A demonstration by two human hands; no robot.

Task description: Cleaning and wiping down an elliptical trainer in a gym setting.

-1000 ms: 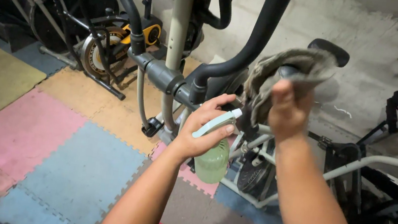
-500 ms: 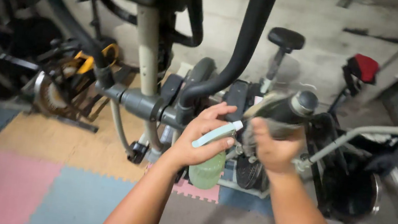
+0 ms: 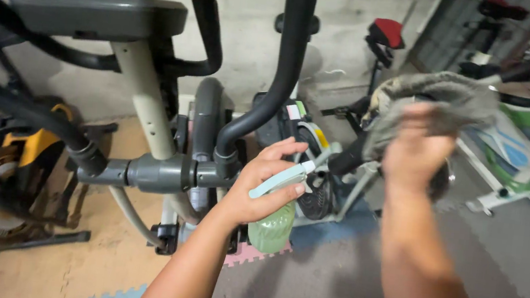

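The left hand (image 3: 259, 189) gripped a green spray bottle (image 3: 272, 227) beside the exercise machine (image 3: 161, 173). The right hand (image 3: 416, 151) clutched a grey rag (image 3: 446, 97).

Cloth (image 3: 433, 99) blurred; spray bottle (image 3: 272, 227) partly hidden.

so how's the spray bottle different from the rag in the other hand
The spray bottle is rigid, pale green with a light blue trigger head; the rag is limp, crumpled grey cloth. The bottle hangs low in the left hand, gripped at its neck, while the rag is raised higher in the right hand and looks motion-blurred. Both are held in front of the grey exercise machine.
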